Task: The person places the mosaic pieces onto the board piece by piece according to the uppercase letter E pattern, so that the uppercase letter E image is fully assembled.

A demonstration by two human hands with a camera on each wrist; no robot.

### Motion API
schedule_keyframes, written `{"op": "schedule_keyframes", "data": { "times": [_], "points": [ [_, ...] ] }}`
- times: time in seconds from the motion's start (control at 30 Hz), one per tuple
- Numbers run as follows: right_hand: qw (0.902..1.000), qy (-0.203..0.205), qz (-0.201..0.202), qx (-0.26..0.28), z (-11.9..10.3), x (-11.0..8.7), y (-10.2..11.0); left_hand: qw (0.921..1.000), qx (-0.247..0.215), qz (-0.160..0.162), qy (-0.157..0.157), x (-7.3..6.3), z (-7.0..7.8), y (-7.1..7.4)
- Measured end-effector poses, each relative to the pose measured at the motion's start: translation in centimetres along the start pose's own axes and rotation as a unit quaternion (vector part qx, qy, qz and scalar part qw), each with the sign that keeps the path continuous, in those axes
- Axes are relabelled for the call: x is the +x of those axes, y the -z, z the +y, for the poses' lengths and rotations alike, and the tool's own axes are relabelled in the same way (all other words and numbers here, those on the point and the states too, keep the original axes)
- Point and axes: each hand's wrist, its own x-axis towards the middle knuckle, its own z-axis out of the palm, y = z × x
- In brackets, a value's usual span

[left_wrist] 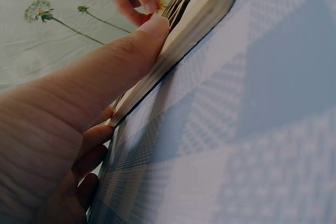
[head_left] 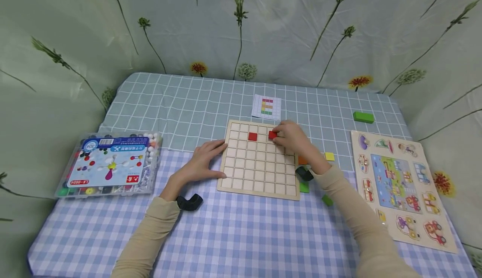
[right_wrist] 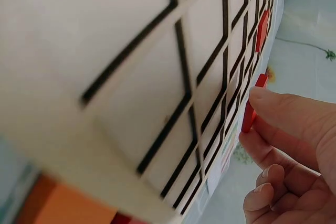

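A wooden grid board (head_left: 260,165) lies flat on the table, with one red square tile (head_left: 252,136) set in a cell of its second row. My right hand (head_left: 291,136) pinches another red tile (right_wrist: 254,103) between thumb and fingers, over a cell of that same row further right. The held tile stands tilted in the right wrist view. Along the board's left edge rests my left hand (head_left: 203,161), its fingers spread and its thumb (left_wrist: 131,51) on the rim. Beyond the board lies a paper card (head_left: 266,107) with a coloured block pattern like an E.
To the left stands a clear case (head_left: 109,165) of molecule-model balls. A picture puzzle board (head_left: 399,190) lies at right, a green block (head_left: 363,117) behind it. Yellow (head_left: 329,156), orange (head_left: 302,160) and green tiles (head_left: 304,187) lie by the board's right side.
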Motion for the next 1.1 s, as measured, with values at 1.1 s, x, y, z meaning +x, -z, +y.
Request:
{"op": "schedule_keyframes", "data": {
  "times": [1.1],
  "points": [
    [0.9986,0.052,-0.003,-0.002,-1.8,1.2,-1.5,1.0000,-0.001,0.004,-0.005,0.0,-0.1,-0.1]
  ]
}}
